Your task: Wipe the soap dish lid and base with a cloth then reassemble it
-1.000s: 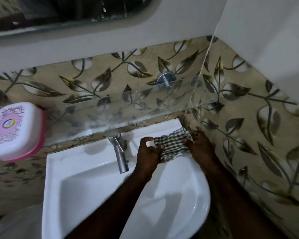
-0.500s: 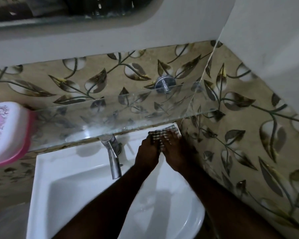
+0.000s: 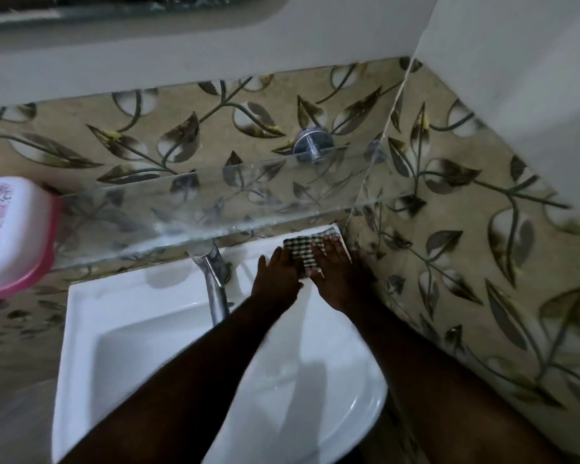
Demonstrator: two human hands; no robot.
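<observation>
Glossy leaf-patterned tiles (image 3: 482, 262) back a smooth white sink (image 3: 91, 296); a clear glass shelf (image 3: 215, 209) spans above its rear rim; the rounded soap dish (image 3: 10, 236), white lid on pink base, sits closed at the shelf's left end, well apart from both hands; a chrome tap (image 3: 215, 283) angles over the basin; left hand (image 3: 275, 279) and right hand (image 3: 335, 279) press flat, fingers straight, gripping nothing, on the folded checked cloth (image 3: 302, 249) at the sink's back right corner.

Open room is offered over the basin (image 3: 148, 346) at 7 o'clock of the tap (image 3: 216, 289). Passage at 12 o'clock is barred by the glass shelf (image 3: 248, 202), at 3 o'clock by the tiled wall (image 3: 466, 279).
</observation>
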